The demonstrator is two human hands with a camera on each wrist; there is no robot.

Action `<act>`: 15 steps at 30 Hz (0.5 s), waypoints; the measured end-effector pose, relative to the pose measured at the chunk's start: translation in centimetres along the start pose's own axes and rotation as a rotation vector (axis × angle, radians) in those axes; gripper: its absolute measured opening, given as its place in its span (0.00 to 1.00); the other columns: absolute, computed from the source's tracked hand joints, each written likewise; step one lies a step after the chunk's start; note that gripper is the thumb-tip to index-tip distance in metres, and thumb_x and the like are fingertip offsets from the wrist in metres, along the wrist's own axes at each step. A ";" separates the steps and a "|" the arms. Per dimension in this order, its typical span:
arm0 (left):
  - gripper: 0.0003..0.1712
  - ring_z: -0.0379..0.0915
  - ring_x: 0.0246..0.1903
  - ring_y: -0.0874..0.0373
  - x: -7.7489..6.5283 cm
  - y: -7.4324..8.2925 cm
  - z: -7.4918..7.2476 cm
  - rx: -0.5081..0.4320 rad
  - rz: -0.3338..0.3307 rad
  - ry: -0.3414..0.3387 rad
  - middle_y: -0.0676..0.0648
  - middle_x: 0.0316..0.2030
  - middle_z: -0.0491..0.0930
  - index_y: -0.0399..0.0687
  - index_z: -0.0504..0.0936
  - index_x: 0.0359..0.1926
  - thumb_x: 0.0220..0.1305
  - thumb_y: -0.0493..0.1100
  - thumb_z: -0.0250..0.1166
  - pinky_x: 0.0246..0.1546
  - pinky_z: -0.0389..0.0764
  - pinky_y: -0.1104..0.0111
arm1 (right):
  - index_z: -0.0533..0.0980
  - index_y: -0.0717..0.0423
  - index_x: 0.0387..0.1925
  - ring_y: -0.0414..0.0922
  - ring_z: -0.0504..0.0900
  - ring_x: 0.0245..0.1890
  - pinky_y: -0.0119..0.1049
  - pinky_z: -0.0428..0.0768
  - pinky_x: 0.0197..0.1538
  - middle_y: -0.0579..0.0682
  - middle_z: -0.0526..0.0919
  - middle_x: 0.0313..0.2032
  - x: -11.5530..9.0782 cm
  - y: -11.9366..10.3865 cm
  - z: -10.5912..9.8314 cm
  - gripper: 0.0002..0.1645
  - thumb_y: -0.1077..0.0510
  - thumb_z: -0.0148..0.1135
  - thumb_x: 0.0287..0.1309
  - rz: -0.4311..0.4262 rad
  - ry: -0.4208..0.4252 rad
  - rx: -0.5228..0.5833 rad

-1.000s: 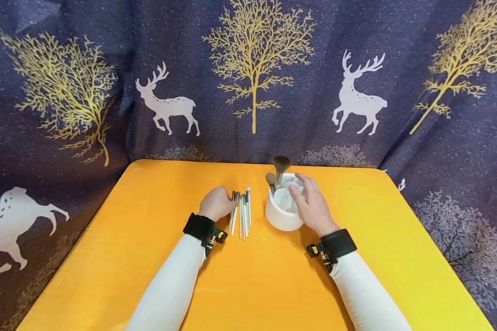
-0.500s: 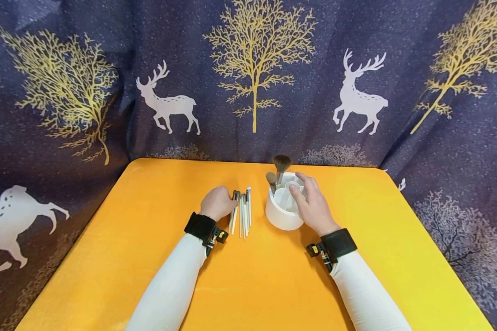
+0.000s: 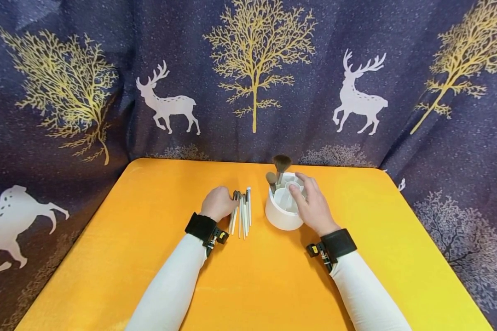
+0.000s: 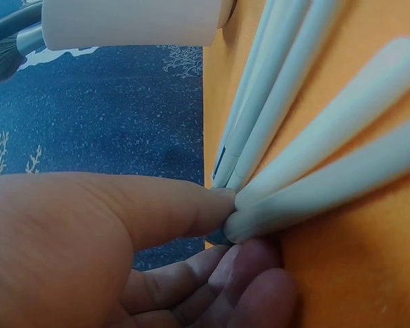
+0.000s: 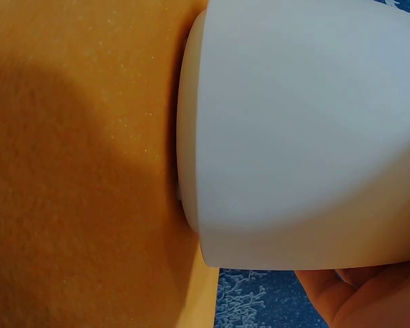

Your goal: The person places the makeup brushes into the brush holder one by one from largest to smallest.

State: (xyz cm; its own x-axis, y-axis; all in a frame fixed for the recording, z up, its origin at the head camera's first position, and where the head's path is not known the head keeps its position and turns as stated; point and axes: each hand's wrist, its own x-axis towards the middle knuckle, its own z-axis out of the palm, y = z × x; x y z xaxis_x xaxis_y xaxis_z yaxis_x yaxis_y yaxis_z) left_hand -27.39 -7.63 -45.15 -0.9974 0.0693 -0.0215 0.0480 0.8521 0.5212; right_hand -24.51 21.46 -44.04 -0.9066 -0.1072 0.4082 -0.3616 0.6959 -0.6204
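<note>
Left hand pinches a brush between fingers; right hand clamps fingers on a white holder (presumably for steadiness).

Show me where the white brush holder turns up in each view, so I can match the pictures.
Head: the white brush holder is just right of and below centre.
Left wrist: the white brush holder lies sideways at the top edge, left of centre, partly cut off.
Right wrist: the white brush holder fills most of the right half, cut off at the right edge.
Shared landmark: the orange table.
</note>
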 end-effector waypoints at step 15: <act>0.22 0.70 0.11 0.54 0.0 -0.1 -0.2 -0.027 0.018 -0.014 0.49 0.10 0.67 0.50 0.72 0.13 0.61 0.46 0.65 0.11 0.67 0.66 | 0.59 0.46 0.72 0.50 0.72 0.48 0.52 0.73 0.50 0.55 0.69 0.61 -0.1 -0.3 -0.2 0.36 0.34 0.42 0.73 -0.016 0.000 -0.015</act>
State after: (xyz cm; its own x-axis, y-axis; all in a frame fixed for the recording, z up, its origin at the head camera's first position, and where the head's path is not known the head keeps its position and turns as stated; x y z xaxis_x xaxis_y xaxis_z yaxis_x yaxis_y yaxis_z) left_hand -27.37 -7.81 -45.07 -0.9955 0.0921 -0.0236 0.0644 0.8361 0.5449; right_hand -24.23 21.37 -43.74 -0.9007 -0.1184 0.4180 -0.3728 0.7045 -0.6038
